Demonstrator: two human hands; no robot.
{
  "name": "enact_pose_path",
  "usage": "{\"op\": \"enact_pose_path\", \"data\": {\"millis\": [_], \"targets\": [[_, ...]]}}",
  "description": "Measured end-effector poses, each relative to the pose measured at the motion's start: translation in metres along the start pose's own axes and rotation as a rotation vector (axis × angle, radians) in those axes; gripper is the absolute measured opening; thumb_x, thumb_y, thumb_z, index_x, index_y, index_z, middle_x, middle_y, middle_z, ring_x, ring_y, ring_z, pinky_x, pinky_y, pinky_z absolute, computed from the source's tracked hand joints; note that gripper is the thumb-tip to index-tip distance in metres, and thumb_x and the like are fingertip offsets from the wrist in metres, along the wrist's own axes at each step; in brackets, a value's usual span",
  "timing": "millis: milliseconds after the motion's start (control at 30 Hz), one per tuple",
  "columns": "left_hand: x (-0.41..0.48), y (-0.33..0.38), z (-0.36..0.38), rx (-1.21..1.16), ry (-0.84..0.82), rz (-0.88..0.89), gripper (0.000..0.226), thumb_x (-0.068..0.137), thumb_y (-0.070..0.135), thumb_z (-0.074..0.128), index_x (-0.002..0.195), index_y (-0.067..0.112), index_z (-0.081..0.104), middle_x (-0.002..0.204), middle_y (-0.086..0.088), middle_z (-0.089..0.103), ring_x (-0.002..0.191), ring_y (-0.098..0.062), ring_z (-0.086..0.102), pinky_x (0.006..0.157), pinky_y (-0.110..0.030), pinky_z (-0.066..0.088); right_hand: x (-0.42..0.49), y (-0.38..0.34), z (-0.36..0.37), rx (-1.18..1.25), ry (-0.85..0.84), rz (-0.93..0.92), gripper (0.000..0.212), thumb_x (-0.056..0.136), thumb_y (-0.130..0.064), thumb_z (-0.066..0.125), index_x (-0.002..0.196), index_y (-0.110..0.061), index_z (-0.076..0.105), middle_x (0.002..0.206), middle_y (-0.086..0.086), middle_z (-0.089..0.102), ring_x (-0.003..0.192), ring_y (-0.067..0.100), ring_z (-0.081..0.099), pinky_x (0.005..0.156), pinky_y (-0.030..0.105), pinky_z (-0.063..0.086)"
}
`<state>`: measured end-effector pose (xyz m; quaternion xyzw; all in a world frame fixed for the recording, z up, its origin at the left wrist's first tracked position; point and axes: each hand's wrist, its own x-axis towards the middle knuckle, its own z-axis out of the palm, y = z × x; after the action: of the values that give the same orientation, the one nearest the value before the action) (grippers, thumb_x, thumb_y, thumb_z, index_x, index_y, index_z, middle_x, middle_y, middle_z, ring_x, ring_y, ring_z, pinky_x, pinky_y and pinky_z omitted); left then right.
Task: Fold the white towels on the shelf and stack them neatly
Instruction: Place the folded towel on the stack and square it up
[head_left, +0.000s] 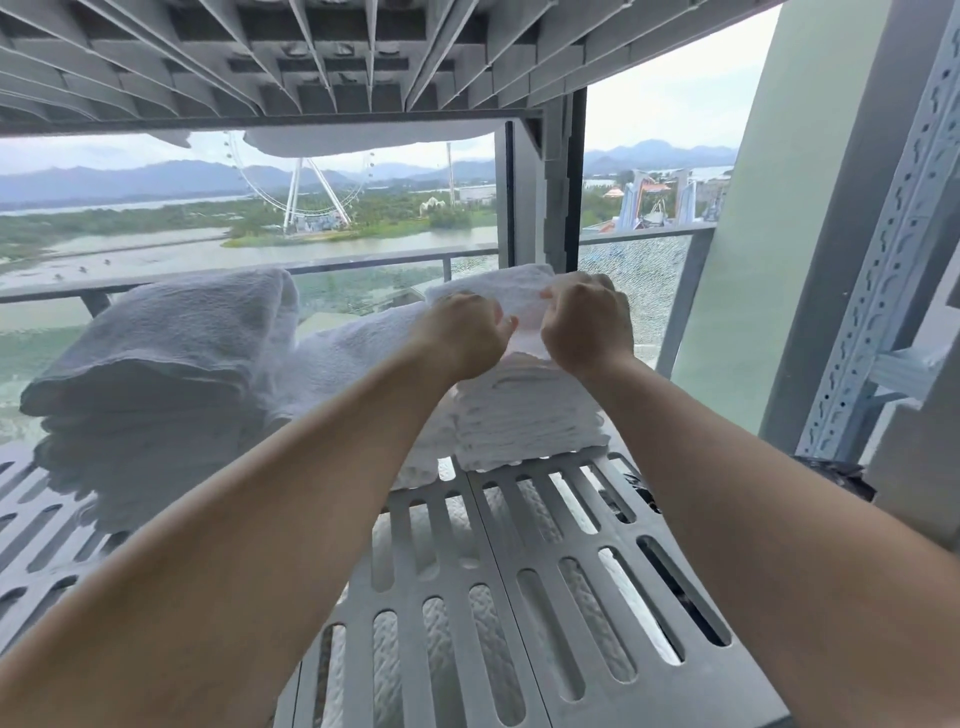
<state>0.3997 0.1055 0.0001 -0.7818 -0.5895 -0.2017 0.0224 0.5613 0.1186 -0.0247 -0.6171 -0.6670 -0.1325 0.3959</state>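
Note:
A neat stack of folded white towels (530, 415) stands at the back right of the grey slotted shelf (519, 545). On top of it lies a white towel (488, 286), and both hands grip its near edge with curled fingers: my left hand (462, 332) and my right hand (587, 322), side by side. A large loose heap of white towels (171, 364) fills the shelf's left side. Another towel (353, 353) lies between the heap and the stack.
The ribbed underside of the upper shelf (363, 57) hangs low overhead, with a towel (363, 143) drooping from it. A perforated metal upright (883, 249) stands at the right. More white towels (395, 649) show through the slots from the shelf below. A glass balcony railing (644, 280) is behind.

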Motion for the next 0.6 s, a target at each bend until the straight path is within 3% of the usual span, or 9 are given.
{"op": "enact_pose_path", "data": {"millis": [100,167,233,267,367,433,600], "targets": [[0.018,-0.004,0.008,-0.084,-0.039,-0.065,0.045,0.102,0.040,0.043,0.141,0.020,0.051,0.148,-0.009,0.051,0.136,-0.028,0.045,0.110,-0.043,0.038,0.012,-0.007,0.001,-0.087,-0.156,-0.035,0.041,0.084,0.001,0.040,0.117,-0.006,0.064,0.113,0.016,0.065,0.112,0.034,0.054,0.093,0.039,0.039],[0.021,-0.009,0.016,-0.034,-0.119,-0.101,0.054,0.102,0.039,0.039,0.154,0.024,0.033,0.163,-0.006,0.031,0.151,-0.028,0.024,0.123,-0.053,0.016,0.022,-0.008,0.006,-0.070,-0.205,-0.024,0.042,0.085,0.003,0.038,0.121,-0.002,0.059,0.117,0.016,0.063,0.112,0.034,0.057,0.092,0.038,0.043],[0.018,-0.015,0.025,0.031,-0.179,-0.092,0.058,0.103,0.043,0.029,0.159,0.030,0.020,0.169,-0.001,0.010,0.156,-0.025,0.001,0.123,-0.056,-0.007,0.034,-0.008,0.015,-0.021,-0.272,0.010,0.047,0.089,0.002,0.038,0.134,-0.001,0.051,0.132,0.015,0.058,0.120,0.031,0.057,0.094,0.036,0.046],[0.015,-0.018,0.029,0.044,-0.195,-0.083,0.059,0.103,0.045,0.024,0.160,0.033,0.015,0.169,0.001,0.003,0.156,-0.024,-0.004,0.122,-0.056,-0.010,0.039,-0.008,0.020,-0.007,-0.334,0.027,0.052,0.091,-0.001,0.039,0.143,-0.004,0.045,0.143,0.013,0.052,0.127,0.029,0.053,0.100,0.036,0.044],[0.009,-0.022,0.036,0.087,-0.218,-0.079,0.061,0.103,0.050,0.014,0.161,0.032,0.007,0.169,-0.002,-0.001,0.156,-0.023,-0.006,0.123,-0.053,-0.011,0.043,-0.004,0.038,-0.033,-0.567,0.093,0.059,0.098,-0.020,0.034,0.157,-0.018,0.029,0.164,0.003,0.027,0.147,0.027,0.031,0.120,0.041,0.026],[0.010,-0.024,0.036,0.106,-0.218,-0.083,0.062,0.103,0.052,0.013,0.161,0.031,0.007,0.169,-0.003,0.000,0.156,-0.022,-0.005,0.123,-0.052,-0.011,0.044,0.001,0.050,-0.061,-0.639,0.099,0.059,0.100,-0.031,0.028,0.158,-0.020,0.025,0.167,-0.001,0.018,0.152,0.023,0.021,0.124,0.046,0.015],[0.020,-0.025,0.039,0.085,-0.235,-0.093,0.063,0.103,0.054,0.014,0.161,0.033,0.009,0.169,-0.005,0.003,0.156,-0.024,-0.001,0.123,-0.053,-0.008,0.054,0.007,0.062,-0.060,-0.669,0.137,0.063,0.099,-0.043,0.026,0.158,-0.022,0.021,0.167,-0.005,0.013,0.153,0.020,0.017,0.124,0.050,0.012]]}}
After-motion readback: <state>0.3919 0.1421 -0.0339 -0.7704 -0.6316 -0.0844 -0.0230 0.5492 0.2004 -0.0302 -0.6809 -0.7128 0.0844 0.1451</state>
